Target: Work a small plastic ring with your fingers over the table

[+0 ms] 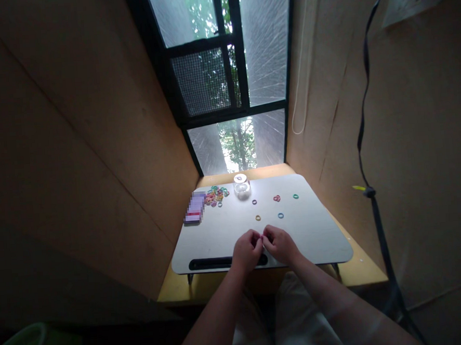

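Fingers (pixel 259 238) of both hands on pink band (pixel 262 236)

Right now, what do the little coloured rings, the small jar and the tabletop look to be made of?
The coloured rings look like small rubber or elastic bands: thin, bright loops, though too small to be sure. The small jar seems clear glass or plastic, see-through with a pale lid. The tabletop looks like smooth, matte white laminate or plastic.

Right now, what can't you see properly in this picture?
Head view:
- What the left hand and right hand pinch between them: too small, hidden by fingers.
- Purple flat box: blurred out.
- Small clear round jar: contents too far away.
- Pile of coloured little rings: too small to count.
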`<move>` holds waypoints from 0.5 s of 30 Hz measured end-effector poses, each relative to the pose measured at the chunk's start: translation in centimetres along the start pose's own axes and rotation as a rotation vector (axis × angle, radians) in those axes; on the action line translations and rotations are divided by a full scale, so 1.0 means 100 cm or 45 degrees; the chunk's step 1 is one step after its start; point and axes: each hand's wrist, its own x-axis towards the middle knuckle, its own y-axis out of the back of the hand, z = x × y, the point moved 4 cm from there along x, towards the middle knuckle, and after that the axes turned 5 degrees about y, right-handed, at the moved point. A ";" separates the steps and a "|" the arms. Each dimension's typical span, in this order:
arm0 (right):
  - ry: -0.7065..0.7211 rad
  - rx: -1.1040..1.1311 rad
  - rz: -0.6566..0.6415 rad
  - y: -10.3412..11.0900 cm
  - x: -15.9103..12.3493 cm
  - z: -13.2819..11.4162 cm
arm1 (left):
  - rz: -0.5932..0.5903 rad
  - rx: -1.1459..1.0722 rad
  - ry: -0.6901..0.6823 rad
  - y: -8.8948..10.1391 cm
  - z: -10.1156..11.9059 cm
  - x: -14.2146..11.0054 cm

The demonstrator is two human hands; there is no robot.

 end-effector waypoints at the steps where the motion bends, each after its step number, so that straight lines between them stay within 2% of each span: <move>1: -0.003 -0.001 0.000 0.000 0.000 0.000 | -0.002 0.000 0.001 0.000 0.000 0.000; 15: -0.014 -0.010 -0.009 -0.001 0.000 0.001 | 0.006 0.004 -0.015 -0.001 0.000 0.000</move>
